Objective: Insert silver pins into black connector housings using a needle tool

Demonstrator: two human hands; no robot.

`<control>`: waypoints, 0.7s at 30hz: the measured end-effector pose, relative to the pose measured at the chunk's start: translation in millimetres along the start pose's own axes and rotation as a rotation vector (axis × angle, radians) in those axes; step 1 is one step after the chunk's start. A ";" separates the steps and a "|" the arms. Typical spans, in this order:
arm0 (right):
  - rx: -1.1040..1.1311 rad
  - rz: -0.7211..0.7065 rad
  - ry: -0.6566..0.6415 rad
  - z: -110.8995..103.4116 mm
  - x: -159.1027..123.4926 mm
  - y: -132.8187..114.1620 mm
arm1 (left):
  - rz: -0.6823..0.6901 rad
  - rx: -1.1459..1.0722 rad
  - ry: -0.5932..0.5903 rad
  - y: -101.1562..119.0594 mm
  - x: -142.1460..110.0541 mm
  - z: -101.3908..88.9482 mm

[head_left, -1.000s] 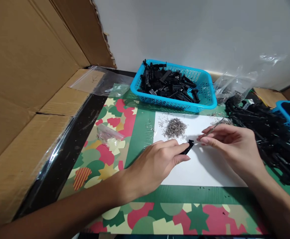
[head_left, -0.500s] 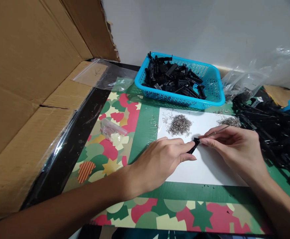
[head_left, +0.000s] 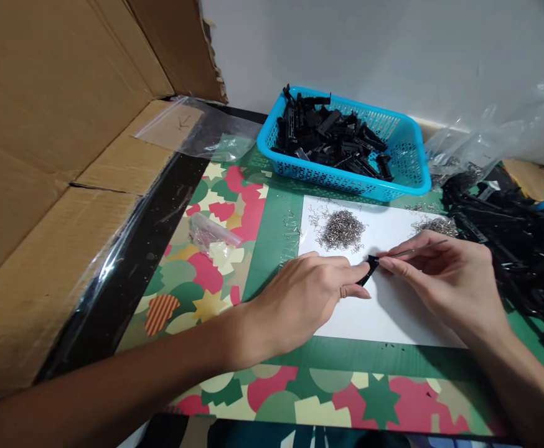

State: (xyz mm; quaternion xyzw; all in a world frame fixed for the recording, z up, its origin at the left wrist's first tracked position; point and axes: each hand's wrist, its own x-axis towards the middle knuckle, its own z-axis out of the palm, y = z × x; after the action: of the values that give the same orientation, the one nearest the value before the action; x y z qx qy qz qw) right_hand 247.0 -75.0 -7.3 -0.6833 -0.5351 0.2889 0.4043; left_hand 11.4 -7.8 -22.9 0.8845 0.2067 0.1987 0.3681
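My left hand (head_left: pixel 307 298) pinches a small black plastic part (head_left: pixel 370 269) between thumb and fingers, low over a white sheet of paper (head_left: pixel 347 320). My right hand (head_left: pixel 444 280) is closed on a thin metal rod-like tool (head_left: pixel 419 249); its tip meets the upper end of the black part, where my fingertips hide the contact. Just beyond my left hand lies a heap of tiny bent metal pieces (head_left: pixel 342 230), like small springs or wire clips. A second metal heap (head_left: pixel 435 227) sits behind my right hand.
A blue perforated basket (head_left: pixel 347 177) holding several black parts stands at the back. Loose black parts (head_left: pixel 510 249) pile up at the right. Clear plastic bags (head_left: pixel 482 143) lie behind them, and a zip bag (head_left: pixel 206 127) at the left. Cardboard (head_left: pixel 66 124) walls the left side.
The view has shifted slightly. The tool in my right hand now lies at a different angle, its rear end further right. My left hand keeps its hold on the black part.
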 end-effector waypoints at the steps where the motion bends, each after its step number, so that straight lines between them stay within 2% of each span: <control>1: 0.002 0.001 -0.007 -0.1 -0.3 0.2 | -0.001 0.003 0.000 0.3 0.0 0.0; 6: 0.010 -0.041 -0.041 -2.1 -0.7 5.2 | -0.009 -0.001 -0.011 2.0 0.2 -0.8; 12: 0.007 -0.021 -0.061 -10.6 1.5 9.1 | 0.006 -0.017 -0.019 1.7 0.9 -1.3; 21: -0.064 0.011 0.011 -8.5 -5.1 2.7 | 0.013 0.057 -0.015 5.2 1.7 -2.6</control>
State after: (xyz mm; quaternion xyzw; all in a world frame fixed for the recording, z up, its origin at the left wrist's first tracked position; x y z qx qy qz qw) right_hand 254.0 -82.3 -5.5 -0.7003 -0.5382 0.2701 0.3834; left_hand 12.7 -8.8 -17.0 0.8973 0.2037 0.1884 0.3432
